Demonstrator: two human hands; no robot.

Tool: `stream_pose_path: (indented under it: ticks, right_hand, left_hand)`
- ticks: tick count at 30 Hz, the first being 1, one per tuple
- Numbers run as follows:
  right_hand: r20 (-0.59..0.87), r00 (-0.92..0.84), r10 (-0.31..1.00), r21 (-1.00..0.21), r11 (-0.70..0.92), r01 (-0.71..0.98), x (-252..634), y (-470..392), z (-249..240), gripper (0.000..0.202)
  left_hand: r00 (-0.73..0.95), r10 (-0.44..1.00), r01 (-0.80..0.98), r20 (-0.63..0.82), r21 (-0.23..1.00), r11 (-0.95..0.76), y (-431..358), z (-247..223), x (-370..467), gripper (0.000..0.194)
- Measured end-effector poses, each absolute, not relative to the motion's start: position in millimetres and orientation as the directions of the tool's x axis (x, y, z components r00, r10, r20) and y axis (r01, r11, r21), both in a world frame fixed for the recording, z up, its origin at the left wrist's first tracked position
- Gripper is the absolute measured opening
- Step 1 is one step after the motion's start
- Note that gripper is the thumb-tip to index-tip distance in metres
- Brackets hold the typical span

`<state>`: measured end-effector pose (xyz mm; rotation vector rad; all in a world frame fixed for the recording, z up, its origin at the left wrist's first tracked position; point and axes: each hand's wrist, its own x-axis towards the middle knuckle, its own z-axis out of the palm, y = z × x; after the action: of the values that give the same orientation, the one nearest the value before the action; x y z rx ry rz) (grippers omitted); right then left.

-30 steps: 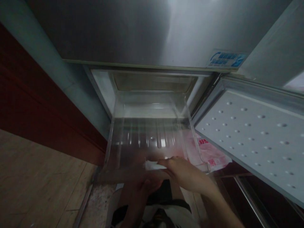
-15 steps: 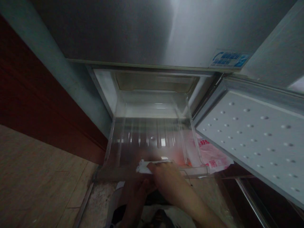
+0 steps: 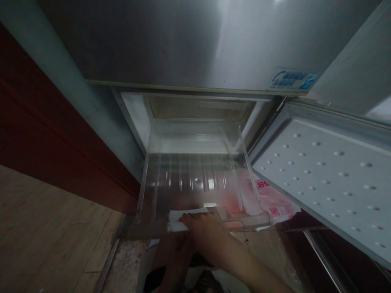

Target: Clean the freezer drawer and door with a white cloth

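A clear plastic freezer drawer [image 3: 198, 183] is pulled out of the open lower compartment of a fridge. At its front rim my right hand [image 3: 204, 228] presses down, fingers closed over a folded white cloth [image 3: 177, 219]; whether it is fabric or paper I cannot tell. The cloth lies along the rim, left of the middle. Just below, close to my right wrist, is my left hand [image 3: 180, 248], near the outer side of the drawer front. Its fingers are dark and mostly hidden, so its grip does not show.
The fridge's lower door [image 3: 330, 179] hangs open at the right. Above is the shut steel upper door [image 3: 183, 44]. A pink-white plastic bag [image 3: 275, 199] lies right of the drawer, under the door. A red-brown wooden panel [image 3: 61, 134] stands at the left.
My right hand and the cloth have slid a little left along the drawer's front rim. The cloth now lies flatter. My left hand stays low beside it.
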<state>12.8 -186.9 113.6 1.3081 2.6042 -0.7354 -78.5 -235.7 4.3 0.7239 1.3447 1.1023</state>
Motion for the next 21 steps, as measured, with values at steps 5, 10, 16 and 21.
stream_pose_path:
  ticks: [5,10,16,21]
  right_hand:
    - [-0.319,-0.49,0.811,-0.363,0.373,0.854,76.8,-190.8,102.8,0.043]
    - [-0.317,-0.392,0.863,-0.285,0.308,0.908,110.7,-192.1,102.0,0.043]
    - [-0.336,-0.401,0.852,-0.253,0.328,0.91,62.6,-195.2,105.4,0.041]
    - [-0.308,-0.512,0.802,-0.299,0.429,0.852,2.3,-192.4,104.5,0.029]
  left_hand:
    - [0.029,0.87,-0.467,-0.493,0.763,0.448,-242.7,-21.3,-83.0,0.059]
    - [0.02,0.874,-0.529,-0.485,0.737,0.421,-242.0,-24.2,-85.9,0.052]
    - [0.054,0.875,-0.474,-0.481,0.759,0.446,-244.5,-17.2,-89.7,0.054]
    - [-0.076,0.878,-0.286,-0.472,0.854,0.434,-238.5,-18.6,-92.6,0.041]
